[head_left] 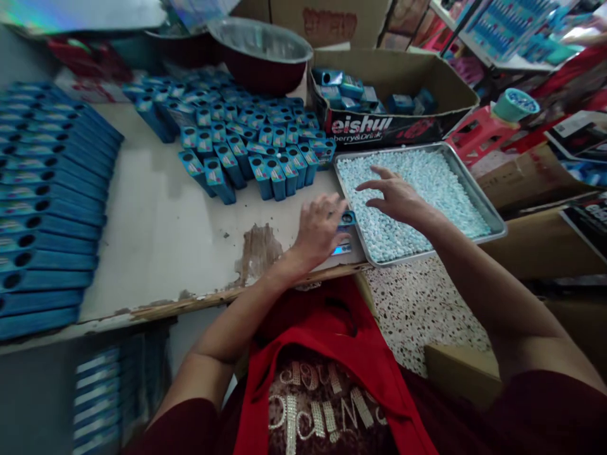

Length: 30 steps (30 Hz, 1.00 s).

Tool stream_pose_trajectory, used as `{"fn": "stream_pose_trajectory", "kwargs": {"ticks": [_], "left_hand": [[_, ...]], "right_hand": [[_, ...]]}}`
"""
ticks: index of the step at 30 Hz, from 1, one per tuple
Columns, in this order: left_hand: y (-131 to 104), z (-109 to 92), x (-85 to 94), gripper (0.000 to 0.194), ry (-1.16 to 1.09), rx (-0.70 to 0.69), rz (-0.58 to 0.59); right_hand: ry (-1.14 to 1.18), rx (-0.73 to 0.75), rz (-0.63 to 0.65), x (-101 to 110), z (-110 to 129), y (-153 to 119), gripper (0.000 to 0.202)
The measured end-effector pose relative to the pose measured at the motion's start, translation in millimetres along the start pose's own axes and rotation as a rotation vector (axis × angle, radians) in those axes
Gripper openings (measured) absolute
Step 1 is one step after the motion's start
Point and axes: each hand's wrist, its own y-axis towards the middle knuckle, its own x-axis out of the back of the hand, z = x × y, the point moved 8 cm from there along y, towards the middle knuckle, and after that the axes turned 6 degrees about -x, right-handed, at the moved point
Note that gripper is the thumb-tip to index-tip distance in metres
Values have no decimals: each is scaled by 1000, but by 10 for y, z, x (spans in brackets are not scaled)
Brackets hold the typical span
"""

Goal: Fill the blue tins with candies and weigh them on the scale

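Observation:
My left hand (pixel 320 229) is beside a small blue box (pixel 348 218) near the table's front edge, its fingers apart and slightly blurred; whether it touches the box is unclear. Below that box shows the lit blue display of a small device (pixel 341 249). Over the left part of a metal tray (pixel 497 229) filled with pale blue and white pellets (pixel 439 183), my right hand (pixel 391 193) hovers with spread fingers and nothing visible in them.
Upright blue boxes (pixel 218 180) crowd the table's back. Stacked blue boxes (pixel 52 215) line the left. Behind are a large bowl (pixel 270 69) and a carton (pixel 403 126) holding blue boxes. A red stand (pixel 481 136) with a round blue container (pixel 516 106) is beyond the tray.

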Motion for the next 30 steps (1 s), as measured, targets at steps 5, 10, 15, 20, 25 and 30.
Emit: {"fn": "stream_pose_trajectory", "kwargs": {"ticks": [5, 10, 15, 20, 25, 30], "left_hand": [[-38, -72, 58, 32, 141, -6, 240], [-718, 605, 1238, 33, 215, 142, -59], [-958, 1952, 2965, 47, 506, 398, -437], [-301, 3652, 4213, 65, 504, 635, -511], [365, 4972, 4443, 49, 316, 562, -363], [244, 5784, 4041, 61, 352, 470, -77]], "right_hand": [[94, 167, -54, -421, 400, 529, 32], [-126, 530, 7, -1016, 1327, 942, 52], [-283, 604, 81, -1356, 1688, 1153, 60], [-273, 685, 39, -1422, 1724, 1171, 35], [-182, 795, -3, -1343, 1796, 941, 28], [71, 714, 34, -1185, 1800, 922, 17]]}}
